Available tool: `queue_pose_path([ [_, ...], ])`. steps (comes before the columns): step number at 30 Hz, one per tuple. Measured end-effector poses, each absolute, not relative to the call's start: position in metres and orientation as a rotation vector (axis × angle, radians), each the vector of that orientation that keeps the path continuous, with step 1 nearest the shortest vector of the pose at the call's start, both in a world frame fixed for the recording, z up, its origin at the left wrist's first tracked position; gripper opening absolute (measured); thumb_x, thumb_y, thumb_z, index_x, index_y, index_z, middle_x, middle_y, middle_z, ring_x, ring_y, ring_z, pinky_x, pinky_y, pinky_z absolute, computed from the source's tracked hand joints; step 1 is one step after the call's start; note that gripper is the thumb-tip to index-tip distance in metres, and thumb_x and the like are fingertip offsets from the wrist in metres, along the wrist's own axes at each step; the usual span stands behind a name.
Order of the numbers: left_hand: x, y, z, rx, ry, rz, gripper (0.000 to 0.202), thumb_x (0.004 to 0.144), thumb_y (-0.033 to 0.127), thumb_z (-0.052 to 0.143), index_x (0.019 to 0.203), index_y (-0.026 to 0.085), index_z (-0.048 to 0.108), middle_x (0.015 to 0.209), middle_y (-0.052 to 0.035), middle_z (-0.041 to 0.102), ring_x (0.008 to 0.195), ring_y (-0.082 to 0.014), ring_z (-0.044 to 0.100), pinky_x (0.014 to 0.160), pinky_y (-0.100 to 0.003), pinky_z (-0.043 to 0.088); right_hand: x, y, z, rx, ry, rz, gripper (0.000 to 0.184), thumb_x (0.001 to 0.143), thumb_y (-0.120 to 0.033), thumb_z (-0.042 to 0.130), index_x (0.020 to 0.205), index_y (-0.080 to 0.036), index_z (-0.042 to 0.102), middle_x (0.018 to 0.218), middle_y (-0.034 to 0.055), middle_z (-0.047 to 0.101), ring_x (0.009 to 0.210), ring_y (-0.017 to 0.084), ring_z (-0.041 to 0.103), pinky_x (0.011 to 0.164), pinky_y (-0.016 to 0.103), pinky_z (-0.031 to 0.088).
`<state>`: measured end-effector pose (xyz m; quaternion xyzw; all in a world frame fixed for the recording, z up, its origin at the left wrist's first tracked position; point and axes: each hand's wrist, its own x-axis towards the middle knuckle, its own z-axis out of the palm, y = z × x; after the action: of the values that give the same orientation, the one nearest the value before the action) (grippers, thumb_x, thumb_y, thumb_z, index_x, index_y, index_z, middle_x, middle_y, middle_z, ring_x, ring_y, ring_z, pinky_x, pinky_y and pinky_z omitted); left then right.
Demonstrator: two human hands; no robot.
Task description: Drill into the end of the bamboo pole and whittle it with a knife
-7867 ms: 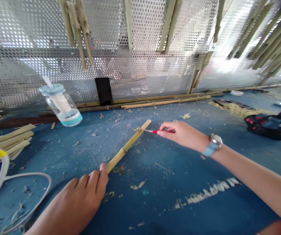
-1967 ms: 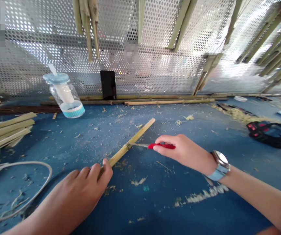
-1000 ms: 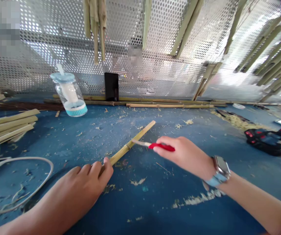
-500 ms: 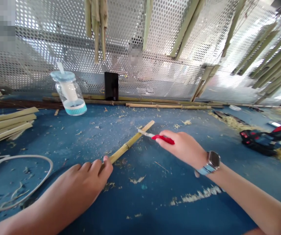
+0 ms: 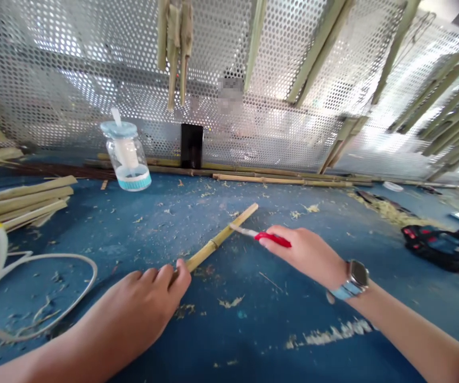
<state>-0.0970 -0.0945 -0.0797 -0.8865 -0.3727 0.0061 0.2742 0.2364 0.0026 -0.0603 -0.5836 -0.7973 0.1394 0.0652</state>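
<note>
Nearest me, on the blue table, my left hand closes over the near end of the bamboo stick, pinning it flat. Just beyond, my right hand pinches a red-handled knife, its blade touching the stick past the node. The stick slants away to the right among shavings. Farther back, a clear bottle and a dark phone stand by the perforated panel.

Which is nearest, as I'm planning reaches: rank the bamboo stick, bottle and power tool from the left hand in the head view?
1. The bamboo stick, held by the left hand.
2. The bottle, back left.
3. The power tool, far right.
</note>
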Motion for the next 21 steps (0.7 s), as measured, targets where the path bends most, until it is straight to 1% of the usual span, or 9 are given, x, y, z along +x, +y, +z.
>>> queue_pose_path([
  [3,-0.099,-0.095,-0.081,-2.368,-1.005,0.039,0.059,0.076,-0.010,0.051,0.126,0.009,0.076,0.078,-0.0064,0.075,0.053,-0.0213,0.070,0.046,-0.033,0.059,0.240,0.019,-0.064,-1.911,-2.289,0.233,0.052,0.104,-0.062,0.042,0.097,-0.021,0.073,0.057,0.0009,0.057,0.048,0.016,0.047,0.050,0.031,0.026],
  [4,-0.100,-0.095,-0.082,-2.365,-1.003,0.048,0.060,0.076,-0.010,0.050,0.128,0.009,0.075,0.077,-0.0060,0.075,0.053,-0.0213,0.069,0.046,-0.033,0.059,0.239,0.020,-0.063,-1.915,-2.283,0.225,0.051,0.104,-0.061,0.043,0.096,-0.021,0.073,0.058,0.0014,0.058,0.048,0.016,0.047,0.050,0.031,0.026],
  [7,-0.104,-0.095,-0.087,-2.368,-0.994,0.070,0.062,0.079,-0.010,0.049,0.133,0.009,0.071,0.081,-0.0062,0.074,0.057,-0.0214,0.070,0.050,-0.034,0.060,0.226,0.003,-0.059,-1.775,-2.368,0.476,0.052,0.104,-0.063,0.043,0.097,-0.022,0.073,0.062,0.0006,0.062,0.048,0.014,0.047,0.049,0.030,0.027],
  [9,-0.106,-0.094,-0.091,-2.373,-0.998,0.062,0.062,0.079,-0.010,0.048,0.134,0.010,0.071,0.082,-0.0059,0.074,0.058,-0.0208,0.070,0.051,-0.033,0.060,0.217,-0.013,-0.056,-1.682,-2.416,0.602,0.051,0.104,-0.064,0.043,0.094,-0.023,0.071,0.060,-0.0009,0.060,0.047,0.013,0.047,0.050,0.030,0.027],
  [11,-0.106,-0.093,-0.094,-2.372,-1.007,0.040,0.062,0.077,-0.009,0.049,0.131,0.011,0.072,0.081,-0.0054,0.074,0.057,-0.0204,0.069,0.051,-0.033,0.060,0.216,-0.018,-0.056,-1.679,-2.420,0.576,0.051,0.104,-0.064,0.043,0.091,-0.023,0.070,0.057,-0.0014,0.058,0.048,0.013,0.047,0.050,0.030,0.027],
  [13,-0.105,-0.092,-0.095,-2.362,-1.012,-0.007,0.061,0.074,-0.010,0.051,0.126,0.011,0.075,0.078,-0.0050,0.073,0.054,-0.0208,0.069,0.048,-0.034,0.060,0.224,-0.010,-0.058,-1.747,-2.371,0.494,0.054,0.104,-0.066,0.042,0.093,-0.022,0.072,0.057,-0.0010,0.057,0.047,0.014,0.046,0.050,0.031,0.026],
  [17,-0.101,-0.092,-0.091,-2.360,-0.999,-0.101,0.062,0.067,-0.012,0.052,0.119,0.009,0.079,0.072,-0.0044,0.072,0.048,-0.0216,0.067,0.043,-0.035,0.060,0.239,0.013,-0.061,-1.837,-2.239,0.455,0.056,0.103,-0.065,0.043,0.097,-0.020,0.076,0.060,0.0011,0.061,0.050,0.015,0.047,0.052,0.031,0.028],
  [19,-0.101,-0.091,-0.090,-2.378,-1.000,-0.118,0.061,0.067,-0.012,0.052,0.118,0.009,0.079,0.073,-0.0050,0.073,0.047,-0.0217,0.067,0.043,-0.035,0.061,0.236,0.011,-0.060,-1.796,-2.251,0.536,0.056,0.102,-0.066,0.044,0.096,-0.021,0.077,0.063,0.0011,0.062,0.051,0.015,0.047,0.053,0.031,0.028],
  [21,-0.103,-0.092,-0.091,-2.400,-1.023,-0.105,0.060,0.071,-0.011,0.052,0.120,0.009,0.079,0.075,-0.0058,0.074,0.049,-0.0224,0.069,0.045,-0.036,0.061,0.232,0.004,-0.058,-1.743,-2.305,0.594,0.057,0.103,-0.067,0.043,0.094,-0.022,0.076,0.061,0.0003,0.061,0.050,0.014,0.046,0.052,0.032,0.028],
])
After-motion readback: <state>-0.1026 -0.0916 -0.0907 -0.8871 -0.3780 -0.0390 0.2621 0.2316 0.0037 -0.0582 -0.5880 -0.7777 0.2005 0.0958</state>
